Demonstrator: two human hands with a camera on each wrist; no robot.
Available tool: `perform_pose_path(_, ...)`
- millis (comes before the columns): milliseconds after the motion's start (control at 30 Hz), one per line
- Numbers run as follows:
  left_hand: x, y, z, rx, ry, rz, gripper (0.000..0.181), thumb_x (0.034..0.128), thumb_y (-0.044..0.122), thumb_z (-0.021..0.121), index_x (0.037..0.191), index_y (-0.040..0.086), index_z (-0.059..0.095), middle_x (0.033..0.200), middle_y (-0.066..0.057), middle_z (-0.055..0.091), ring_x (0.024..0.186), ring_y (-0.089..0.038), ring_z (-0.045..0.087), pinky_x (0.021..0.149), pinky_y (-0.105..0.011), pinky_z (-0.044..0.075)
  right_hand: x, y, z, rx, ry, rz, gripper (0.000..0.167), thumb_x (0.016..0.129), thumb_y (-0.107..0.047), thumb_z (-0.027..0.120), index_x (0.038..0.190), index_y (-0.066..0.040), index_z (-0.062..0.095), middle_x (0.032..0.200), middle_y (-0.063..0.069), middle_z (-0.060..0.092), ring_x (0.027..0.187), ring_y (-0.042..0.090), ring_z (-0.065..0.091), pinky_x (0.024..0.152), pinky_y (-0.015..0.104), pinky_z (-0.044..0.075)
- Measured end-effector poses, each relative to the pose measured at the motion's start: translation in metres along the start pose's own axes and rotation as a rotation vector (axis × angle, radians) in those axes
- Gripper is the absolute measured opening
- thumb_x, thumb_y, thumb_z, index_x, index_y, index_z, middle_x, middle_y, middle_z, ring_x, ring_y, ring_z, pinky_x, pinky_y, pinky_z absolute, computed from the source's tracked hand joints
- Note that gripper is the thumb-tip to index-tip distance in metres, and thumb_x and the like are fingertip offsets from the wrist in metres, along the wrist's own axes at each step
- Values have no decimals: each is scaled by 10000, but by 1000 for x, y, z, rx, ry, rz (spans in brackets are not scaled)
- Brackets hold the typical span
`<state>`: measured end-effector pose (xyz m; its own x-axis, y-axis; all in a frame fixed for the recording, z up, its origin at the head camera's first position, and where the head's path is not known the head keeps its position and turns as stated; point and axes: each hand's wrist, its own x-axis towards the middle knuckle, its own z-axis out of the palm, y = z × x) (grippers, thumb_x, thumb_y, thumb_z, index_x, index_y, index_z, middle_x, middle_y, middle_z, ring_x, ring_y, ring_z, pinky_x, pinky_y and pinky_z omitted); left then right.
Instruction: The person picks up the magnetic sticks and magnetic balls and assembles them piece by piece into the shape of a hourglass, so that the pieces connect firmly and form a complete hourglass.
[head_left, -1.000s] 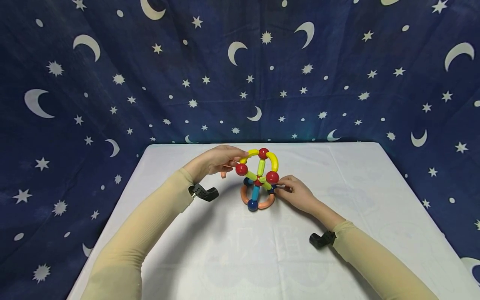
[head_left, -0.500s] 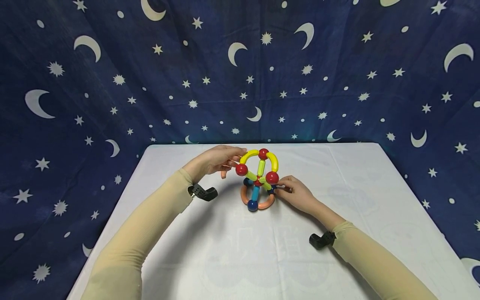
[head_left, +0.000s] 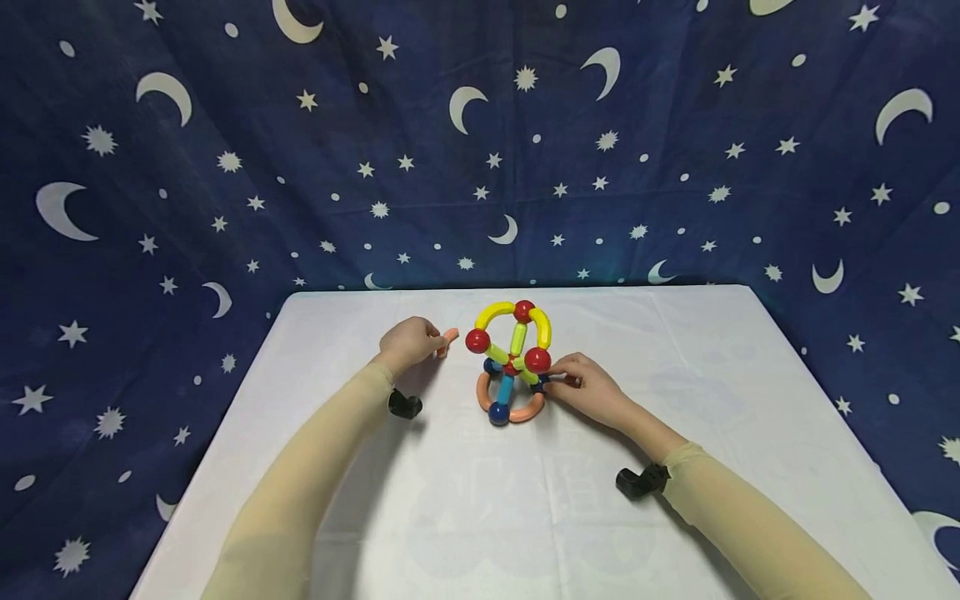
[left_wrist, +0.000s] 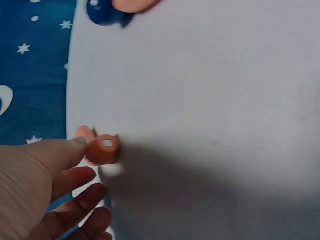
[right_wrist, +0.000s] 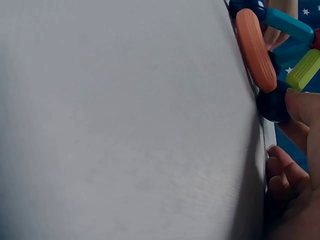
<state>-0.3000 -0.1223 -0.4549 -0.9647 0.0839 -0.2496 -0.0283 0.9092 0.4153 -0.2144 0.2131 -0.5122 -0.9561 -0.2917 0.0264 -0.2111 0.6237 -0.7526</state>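
Note:
A magnetic ball-and-stick model stands at mid-table in the head view. Its top has red balls (head_left: 537,360) joined by yellow curved sticks (head_left: 495,313); straight lime sticks (head_left: 518,339) meet at its center. Orange curved sticks (head_left: 528,408) and blue balls (head_left: 498,412) form the base. My right hand (head_left: 592,390) pinches a dark blue ball (right_wrist: 274,104) at the base's right side. To the model's left, my left hand (head_left: 409,342) has thumb and forefinger at loose orange curved sticks (left_wrist: 103,149), pinching one; its other fingers are loosely bent in the left wrist view.
White cloth covers the table (head_left: 480,517). Behind it hangs a dark blue curtain (head_left: 420,125) with moons and stars. Black wrist cameras (head_left: 642,481) sit on both forearms.
My left hand has left the model's upper left yellow stick and moved left and down to the loose orange sticks. My right hand stays at the base ball. The view has shifted slightly.

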Motion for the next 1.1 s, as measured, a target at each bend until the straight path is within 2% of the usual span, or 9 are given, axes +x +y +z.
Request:
perform_pose_path(67,-1,-1,2,33,15,18,293,966,418,679,888,159,792,808,-17,679,803,-214,581,695,-357,437,-2,-3,1,0,-3,7,286,926,-338,769,1164,-179,769,1109,0,610,925,199,530,802,365,474)
perform_pose_path(167,-4,-1,1,70,31,43,259,944,388,714,850,153,765,769,-1,656,759,-205,574,661,-352,429,-5,-10,4,-4,-10,14,253,887,-358,805,1084,-201,775,1061,-22,609,902,196,529,780,361,472)
perform_pose_path(333,-13,-4,-3,96,43,63,255,898,338,768,973,96,737,847,-21,683,752,-215,597,660,-369,457,-12,-22,13,-49,-38,-10,220,831,-396,848,951,-247,740,986,-49,607,855,176,525,737,345,454)
perform_pose_path(533,-24,-20,-8,47,-1,47,410,955,470,691,1092,90,763,915,-32,707,792,-211,593,693,-352,459,-23,-41,28,-99,-94,-37,202,834,-440,836,907,-289,725,918,-105,611,808,141,532,695,330,455)
perform_pose_path(700,-30,-38,-20,-150,-75,21,260,964,317,689,980,66,760,854,-75,702,759,-205,531,679,-331,395,-28,-54,37,-104,-177,-109,139,901,-391,781,981,-283,747,973,-156,625,857,105,566,764,317,489)
perform_pose_path(800,-35,-47,-28,-346,-127,-9,222,956,264,702,975,47,743,885,-85,692,766,-209,511,713,-340,413,-28,-58,40,-104,-238,-147,166,938,-365,747,1073,-269,761,1034,-169,622,891,90,569,802,307,493)
perform_pose_path(900,-42,-50,-37,-559,-171,-51,234,929,241,724,1053,45,698,967,-75,669,839,-221,538,830,-376,484,-27,-60,41,-111,-269,-160,169,955,-345,732,1107,-276,760,1041,-183,618,892,86,569,808,308,498)
perform_pose_path(1000,-51,-48,-47,-719,-211,-65,298,931,270,723,1099,26,691,1031,-62,631,892,-222,557,960,-439,486,-22,-59,41,-101,-240,-118,87,964,-318,721,1038,-281,749,979,-177,628,866,102,572,798,327,497)
perform_pose_path(1100,-60,-43,-56,-841,-263,-43,316,961,317,713,1102,35,690,989,-25,636,839,-176,556,916,-392,489,-13,-53,39,-58,-158,-39,61,963,-285,709,1006,-245,725,924,-117,641,834,153,571,773,361,486)
